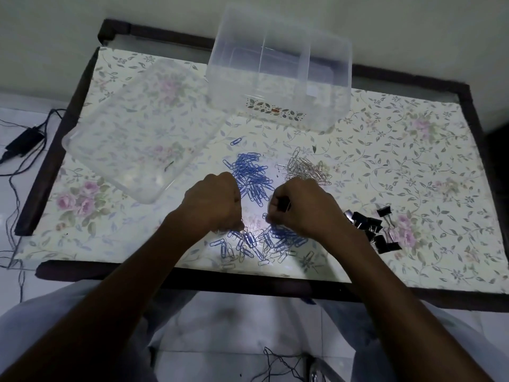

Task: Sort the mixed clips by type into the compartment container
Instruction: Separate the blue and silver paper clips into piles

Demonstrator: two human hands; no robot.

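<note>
We look down on a desk (413,166) covered with floral-patterned paper, set against a pale wall. At its near edge lies the mixed pile of clips (261,244), blue and silver together. Our left hand (213,202) rests curled at the pile's left side; what its fingertips hold we cannot tell. Our right hand (300,205) is curled around a black binder clip (283,203) above the pile's right side. Beyond the hands lie sorted blue paper clips (249,172) and, to their right, silver paper clips (305,168). Black binder clips (371,227) gather at the right. The clear compartment container (278,70) stands at the far edge, its lid (137,128) lying to the left.
</note>
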